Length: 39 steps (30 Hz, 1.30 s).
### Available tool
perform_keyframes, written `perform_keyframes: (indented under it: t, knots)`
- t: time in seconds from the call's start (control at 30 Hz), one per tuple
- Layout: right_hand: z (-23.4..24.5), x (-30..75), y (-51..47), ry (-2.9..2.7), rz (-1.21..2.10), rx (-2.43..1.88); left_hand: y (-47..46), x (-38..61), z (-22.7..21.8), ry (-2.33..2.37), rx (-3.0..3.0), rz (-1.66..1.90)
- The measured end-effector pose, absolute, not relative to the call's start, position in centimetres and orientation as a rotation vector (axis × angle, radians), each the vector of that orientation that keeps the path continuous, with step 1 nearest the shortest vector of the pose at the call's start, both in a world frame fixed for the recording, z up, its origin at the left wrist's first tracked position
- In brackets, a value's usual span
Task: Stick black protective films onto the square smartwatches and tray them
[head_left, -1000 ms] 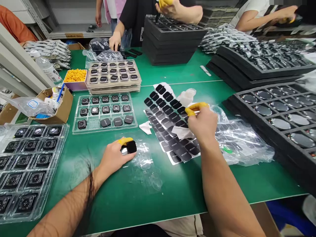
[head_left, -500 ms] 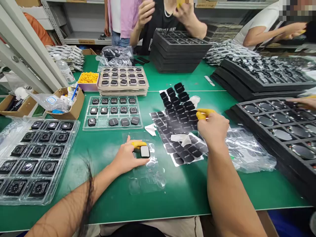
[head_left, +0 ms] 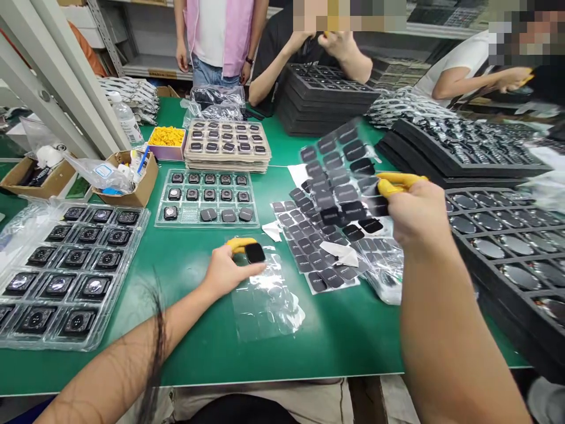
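Note:
My left hand (head_left: pixel 227 266), with yellow finger cots, pinches a square black smartwatch body (head_left: pixel 255 253) by its edges. Clear film sheets (head_left: pixel 260 312) lie on the green table just below it. My right hand (head_left: pixel 415 206), also in yellow finger cots, grips a sheet of black square stickers (head_left: pixel 342 156), raised off the table and tilted. More sticker sheets (head_left: pixel 304 235) spread out under it, with a crumpled white paper piece (head_left: pixel 339 253) on top. Beyond my left hand sits a clear tray of watch bodies (head_left: pixel 207 221); a few of them bear black stickers.
Stacked clear trays of watch bodies (head_left: pixel 97 259) stand at the left. Black foam trays (head_left: pixel 507 235) fill the right side. At the back are a box of yellow finger cots (head_left: pixel 168 138), stacked beige trays (head_left: pixel 227 144) and a foam stack (head_left: pixel 326 100). Co-workers stand or sit across the table.
My right hand has lifted the sticker sheet and moved right with it. The watch body in my left hand has tilted, its face now looking dark. The head view has shifted slightly.

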State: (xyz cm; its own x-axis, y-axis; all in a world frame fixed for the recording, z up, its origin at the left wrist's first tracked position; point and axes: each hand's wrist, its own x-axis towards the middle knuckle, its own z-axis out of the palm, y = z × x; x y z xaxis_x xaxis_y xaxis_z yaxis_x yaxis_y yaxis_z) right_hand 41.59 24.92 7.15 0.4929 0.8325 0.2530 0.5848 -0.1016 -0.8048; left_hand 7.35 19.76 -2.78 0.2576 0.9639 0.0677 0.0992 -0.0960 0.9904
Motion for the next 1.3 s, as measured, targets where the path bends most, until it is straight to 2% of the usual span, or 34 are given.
perform_keyframes:
  t: [0.1, 0.2, 0.3, 0.37, 0.43, 0.5, 0.57, 0.63, 0.73, 0.83, 1.0, 1.17, 1.3]
  knots:
    - [6.9, 37.8, 23.1, -0.928, 0.632, -1.517, 22.0, 5.8, -1.8, 1.040, 1.322, 1.306]
    - [4.4, 31.3, 18.4, -1.102, 0.781, -1.505, 24.9, 3.0, 0.5, 1.093, 1.204, 1.773]
    - [0.8, 24.8, 13.3, -1.427, 0.751, -1.637, 26.4, 1.0, 2.4, 1.086, 1.091, 2.276]
    - [-1.0, 21.6, 11.1, -1.657, 0.667, -1.691, 25.8, 1.2, 2.5, 1.052, 1.162, 2.371]
    - [-2.0, 19.8, 10.0, -1.850, 0.529, -1.744, 24.2, 2.6, 1.3, 1.088, 1.357, 2.113]
    - [-2.0, 19.6, 9.4, -1.924, 0.356, -1.763, 22.4, 4.5, -0.4, 1.138, 1.513, 1.579]
    - [-1.5, 20.9, 8.8, -1.860, 0.204, -1.731, 21.0, 6.2, -1.9, 1.112, 1.577, 1.081]
    - [-1.3, 23.1, 8.0, -1.728, 0.107, -1.729, 20.3, 7.1, -2.6, 1.106, 1.607, 0.815]
    - [-1.9, 26.3, 6.5, -1.617, 0.068, -1.805, 20.2, 7.2, -2.2, 1.216, 1.639, 0.732]
    - [-2.9, 27.6, 5.8, -1.746, 0.108, -1.799, 20.1, 6.8, -1.2, 1.280, 1.620, 0.742]
    - [-2.1, 27.1, 7.1, -1.822, 0.194, -1.739, 20.5, 6.3, -0.5, 1.147, 1.388, 0.836]
    - [0.6, 29.2, 13.3, -2.127, 0.374, -1.352, 22.1, 6.0, -1.6, 1.058, 1.333, 0.914]
    - [2.4, 32.9, 19.3, -1.898, 0.141, -1.540, 22.3, 6.1, -2.4, 1.069, 1.321, 0.847]
